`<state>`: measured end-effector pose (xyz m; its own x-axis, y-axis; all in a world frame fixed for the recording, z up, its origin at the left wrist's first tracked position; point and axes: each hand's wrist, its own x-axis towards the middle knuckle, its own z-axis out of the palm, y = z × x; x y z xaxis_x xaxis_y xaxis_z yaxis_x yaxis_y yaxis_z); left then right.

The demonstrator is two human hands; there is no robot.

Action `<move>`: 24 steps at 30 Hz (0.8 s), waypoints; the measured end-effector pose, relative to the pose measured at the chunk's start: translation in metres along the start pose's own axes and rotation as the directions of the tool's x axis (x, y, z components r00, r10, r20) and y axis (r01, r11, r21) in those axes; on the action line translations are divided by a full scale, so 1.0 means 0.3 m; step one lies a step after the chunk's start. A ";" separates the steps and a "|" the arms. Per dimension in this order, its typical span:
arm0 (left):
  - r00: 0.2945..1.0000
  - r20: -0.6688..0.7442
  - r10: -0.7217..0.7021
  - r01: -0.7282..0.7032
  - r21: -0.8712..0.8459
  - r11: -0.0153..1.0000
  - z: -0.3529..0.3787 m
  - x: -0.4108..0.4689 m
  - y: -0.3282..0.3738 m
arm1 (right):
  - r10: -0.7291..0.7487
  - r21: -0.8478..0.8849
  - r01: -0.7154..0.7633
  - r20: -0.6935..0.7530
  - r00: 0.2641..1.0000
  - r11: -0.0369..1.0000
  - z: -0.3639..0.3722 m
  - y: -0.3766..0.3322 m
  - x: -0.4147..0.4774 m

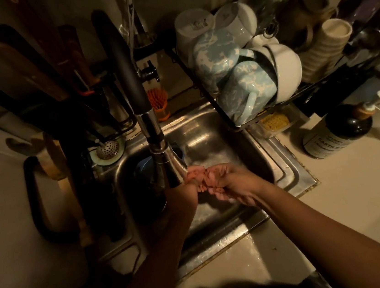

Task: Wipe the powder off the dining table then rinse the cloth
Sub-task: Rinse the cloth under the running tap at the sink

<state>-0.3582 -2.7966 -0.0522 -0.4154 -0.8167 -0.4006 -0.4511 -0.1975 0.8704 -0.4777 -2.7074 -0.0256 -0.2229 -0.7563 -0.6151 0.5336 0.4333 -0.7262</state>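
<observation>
Head view: your right grip [233, 181] curls round the cloth [198, 175], bunched crosswise between it and your left grip [190, 186], which holds its other end beside the faucet head [170, 167].

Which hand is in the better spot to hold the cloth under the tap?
Left, probably. The left hand sits right beneath the spout, gripping the cloth; the right hand grips its other end, further out to the side.
</observation>
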 end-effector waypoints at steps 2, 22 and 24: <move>0.983 -0.161 -0.086 0.069 -0.106 0.992 0.021 -0.006 0.019 | -0.190 -0.142 0.173 -0.116 0.975 0.975 0.039 0.026 0.018; 0.891 0.048 -0.452 0.383 -0.613 0.691 0.051 0.016 0.033 | -0.553 -0.716 0.317 -0.115 0.826 0.622 0.030 0.120 0.076; 0.910 0.076 -0.408 0.364 -0.615 0.699 0.047 0.027 0.036 | -0.428 -0.553 0.222 -0.277 0.860 0.803 0.034 0.126 0.093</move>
<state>-0.3776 -2.7977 -0.0500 -0.2539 -0.6216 -0.7411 0.0194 -0.7693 0.6386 -0.4555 -2.7170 -0.0671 -0.6460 -0.7005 -0.3032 -0.0723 0.4516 -0.8893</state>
